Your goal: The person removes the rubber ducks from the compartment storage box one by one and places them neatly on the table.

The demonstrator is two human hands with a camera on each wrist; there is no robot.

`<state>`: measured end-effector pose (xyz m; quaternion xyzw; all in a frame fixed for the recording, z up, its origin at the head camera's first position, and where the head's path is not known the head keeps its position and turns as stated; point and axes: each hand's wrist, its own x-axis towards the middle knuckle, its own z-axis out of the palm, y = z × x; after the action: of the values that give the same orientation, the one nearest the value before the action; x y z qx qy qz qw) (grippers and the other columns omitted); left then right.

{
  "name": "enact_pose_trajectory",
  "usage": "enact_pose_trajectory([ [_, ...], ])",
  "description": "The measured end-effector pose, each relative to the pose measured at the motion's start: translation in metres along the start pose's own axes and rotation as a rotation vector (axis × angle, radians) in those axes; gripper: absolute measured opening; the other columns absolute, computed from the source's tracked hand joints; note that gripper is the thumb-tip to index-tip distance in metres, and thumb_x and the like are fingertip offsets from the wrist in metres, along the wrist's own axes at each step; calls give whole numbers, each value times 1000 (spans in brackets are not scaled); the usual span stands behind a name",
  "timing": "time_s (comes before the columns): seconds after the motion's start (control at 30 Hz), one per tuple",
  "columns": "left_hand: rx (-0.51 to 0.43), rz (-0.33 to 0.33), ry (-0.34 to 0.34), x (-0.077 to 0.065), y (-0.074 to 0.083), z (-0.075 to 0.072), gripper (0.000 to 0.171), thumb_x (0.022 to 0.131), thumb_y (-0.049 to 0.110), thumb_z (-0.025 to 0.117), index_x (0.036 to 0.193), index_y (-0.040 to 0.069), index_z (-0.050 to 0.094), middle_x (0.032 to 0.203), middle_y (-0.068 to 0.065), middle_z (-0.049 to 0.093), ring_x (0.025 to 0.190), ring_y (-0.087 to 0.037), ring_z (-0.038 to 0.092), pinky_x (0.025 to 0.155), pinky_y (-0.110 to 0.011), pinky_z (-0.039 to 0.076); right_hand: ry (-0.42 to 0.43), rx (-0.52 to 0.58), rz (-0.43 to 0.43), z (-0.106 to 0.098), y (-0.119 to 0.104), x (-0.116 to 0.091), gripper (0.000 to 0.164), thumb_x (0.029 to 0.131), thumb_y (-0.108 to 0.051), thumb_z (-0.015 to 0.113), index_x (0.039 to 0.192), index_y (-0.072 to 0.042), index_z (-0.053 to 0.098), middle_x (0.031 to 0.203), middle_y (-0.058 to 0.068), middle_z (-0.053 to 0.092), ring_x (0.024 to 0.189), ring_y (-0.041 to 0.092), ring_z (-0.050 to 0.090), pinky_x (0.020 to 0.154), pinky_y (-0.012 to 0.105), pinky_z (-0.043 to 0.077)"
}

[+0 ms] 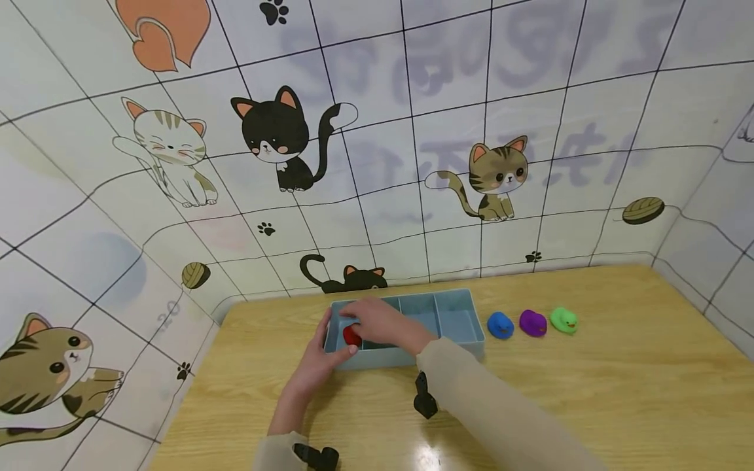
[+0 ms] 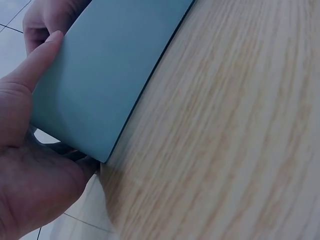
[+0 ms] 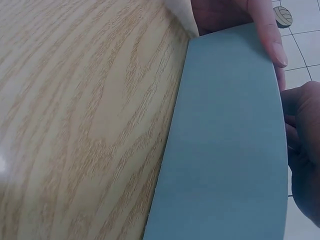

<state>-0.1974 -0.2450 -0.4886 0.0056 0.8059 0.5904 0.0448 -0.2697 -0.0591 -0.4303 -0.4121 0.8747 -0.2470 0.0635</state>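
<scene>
Tray [image 1: 383,358] on the counter [image 1: 618,392], left end clasped by the left grip [image 1: 318,360]; in its leftmost compartment the right grip [image 1: 379,320] is at a red object [image 1: 351,335], whether pinching I cannot tell. Blue duck [image 1: 501,325], purple duck [image 1: 533,323], green duck [image 1: 564,320] sit right of it; faded lettering [image 1: 524,55] behind it is illegible.

The divided box [image 1: 389,358] looks like smooth, matt plastic, and the toy ducks [image 1: 533,323] at its three o'clock seem smooth plastic or rubber. The wood-grained tabletop [image 1: 589,386] carries a glossy glare at six o'clock; the sleeves [image 1: 495,405] are matt cloth.
</scene>
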Motion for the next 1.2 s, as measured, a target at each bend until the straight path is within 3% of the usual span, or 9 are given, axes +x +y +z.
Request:
enact_pose_trajectory([
  [0.33,-8,6,-19,1,1,-1,100,92,27,80,166,29,13,171,-9,5,156,-35,0,120,-64,14,9,20,26,9,0,10,39,96,4,63,134,-5,68,128,8,70,120,25,63,101,36,51],
  [0.53,-9,7,-28,1,2,0,100,92,28,80,166,30,13,171,-9,5,156,-34,0,120,-63,14,11,-46,23,11,-1,12,37,93,4,66,129,-5,71,121,9,72,114,28,64,97,39,52],
  [0.83,-23,-1,-34,0,2,-1,99,93,25,79,166,29,12,171,-10,4,156,-35,-1,119,-62,19,46,-55,36,16,-5,11,31,95,-2,67,125,-4,73,118,8,73,111,30,62,94,40,53],
  [1.0,-18,2,-40,0,2,0,99,94,26,78,166,29,11,171,-10,3,156,-35,-1,119,-63,18,69,26,68,17,-5,7,34,94,-7,70,128,-4,71,120,10,72,112,30,60,91,39,52],
  [1.1,-13,2,-37,0,2,0,98,94,27,78,166,29,11,171,-10,3,156,-36,0,119,-64,18,44,99,47,14,-1,6,40,91,0,67,130,-2,69,123,13,71,113,30,61,87,37,54],
  [1.2,-16,-1,-33,-1,3,0,98,93,27,78,166,30,12,171,-10,4,156,-35,0,119,-64,17,-5,103,17,12,3,7,44,88,6,65,132,-2,69,124,13,70,112,28,63,84,32,54],
])
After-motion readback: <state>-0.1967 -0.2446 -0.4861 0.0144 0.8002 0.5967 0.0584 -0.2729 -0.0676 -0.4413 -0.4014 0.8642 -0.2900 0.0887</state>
